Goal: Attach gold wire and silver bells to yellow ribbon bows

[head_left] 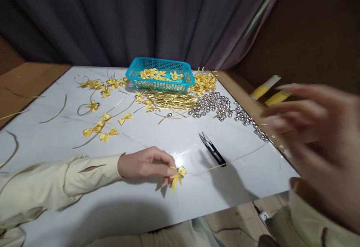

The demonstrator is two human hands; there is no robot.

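**Left hand pinches a yellow bow; right hand raised and blurred**

I can read no brand, label or writing anywhere in view. My left hand [146, 162] rests on the white marbled surface [140, 205], fingers narrowed to a pinch on a small yellow ribbon bow [178, 175] that lies near the front edge. A thin gold string [225, 163] runs from the bow to the right across the surface. My right hand [315, 134] is lifted off the surface at the right, close to the camera, fingers spread wide and holding nothing; it is smeared by motion.

Black thread snips [212, 148] lie just beyond the string, between the two hands. Farther back stands a turquoise basket [160, 84] with yellow bows inside. In front of it lies a bundle of gold wires [171, 101], and to its right a heap of silver bells [213, 104] trailing toward the right edge. Loose yellow bows [105, 125] are scattered on the left half. Two yellow and white tubes [270, 91] lie off the surface at the right, partly covered by my raised hand. A dark curtain [126, 18] hangs behind.
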